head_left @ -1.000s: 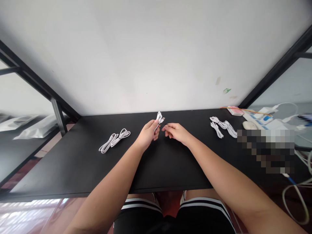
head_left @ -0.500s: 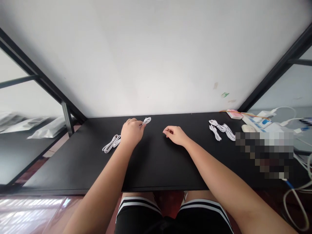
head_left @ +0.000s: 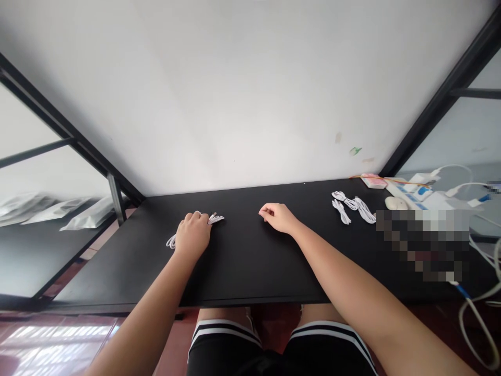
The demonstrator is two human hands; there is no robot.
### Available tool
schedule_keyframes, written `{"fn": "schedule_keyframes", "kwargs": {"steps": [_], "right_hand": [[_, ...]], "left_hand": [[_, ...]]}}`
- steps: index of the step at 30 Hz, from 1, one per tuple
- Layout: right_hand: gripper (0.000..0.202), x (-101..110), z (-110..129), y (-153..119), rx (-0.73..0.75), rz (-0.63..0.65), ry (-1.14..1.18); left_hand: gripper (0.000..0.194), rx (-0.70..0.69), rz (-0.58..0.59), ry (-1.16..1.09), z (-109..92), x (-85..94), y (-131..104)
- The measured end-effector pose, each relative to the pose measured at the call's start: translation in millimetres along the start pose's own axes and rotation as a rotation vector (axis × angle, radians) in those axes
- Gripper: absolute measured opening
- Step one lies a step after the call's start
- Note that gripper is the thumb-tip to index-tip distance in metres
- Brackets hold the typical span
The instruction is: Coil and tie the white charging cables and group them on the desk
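Observation:
My left hand (head_left: 192, 233) is closed on a coiled white cable (head_left: 216, 219), whose loops and an end stick out to the right of the fingers. It is low over the left part of the black table (head_left: 235, 266). Another coiled white cable (head_left: 171, 241) lies on the tabletop there, mostly hidden behind that hand. Near the middle of the table, my right hand (head_left: 278, 216) is loosely curled, thumb and fingertips together, and nothing shows in it.
Several bundled white cables (head_left: 354, 203) lie at the right. Beyond them are a white mouse (head_left: 396, 203), a pink-and-white box (head_left: 373, 180) and a power strip (head_left: 407, 193) with plugs. Plastic bags (head_left: 88, 213) rest on a neighbouring table at left. A white wall (head_left: 242, 104) stands behind.
My left hand has moved left and toward me with the cable, over to the cable lying at the left. The right hand stays nearly where it was, still curled. The view has shifted slightly.

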State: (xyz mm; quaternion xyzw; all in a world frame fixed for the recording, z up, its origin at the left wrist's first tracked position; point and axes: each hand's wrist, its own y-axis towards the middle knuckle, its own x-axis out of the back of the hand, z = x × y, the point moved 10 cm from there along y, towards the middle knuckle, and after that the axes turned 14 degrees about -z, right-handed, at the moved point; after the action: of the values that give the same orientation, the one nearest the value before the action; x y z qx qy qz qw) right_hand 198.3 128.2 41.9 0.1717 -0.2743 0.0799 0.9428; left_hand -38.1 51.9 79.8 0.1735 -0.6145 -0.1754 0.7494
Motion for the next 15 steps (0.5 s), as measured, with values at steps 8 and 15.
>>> {"fn": "schedule_keyframes", "kwargs": {"steps": [8,15], "right_hand": [[0.019,10,0,2,0.027,-0.051,-0.057],[0.015,25,-1,5,0.073,-0.152,-0.163]], "left_hand": [[0.027,-0.014,-0.124,-0.269,-55,32.3,32],[0.045,-0.106,-0.108,-0.673,-118,-8.6,64]]}}
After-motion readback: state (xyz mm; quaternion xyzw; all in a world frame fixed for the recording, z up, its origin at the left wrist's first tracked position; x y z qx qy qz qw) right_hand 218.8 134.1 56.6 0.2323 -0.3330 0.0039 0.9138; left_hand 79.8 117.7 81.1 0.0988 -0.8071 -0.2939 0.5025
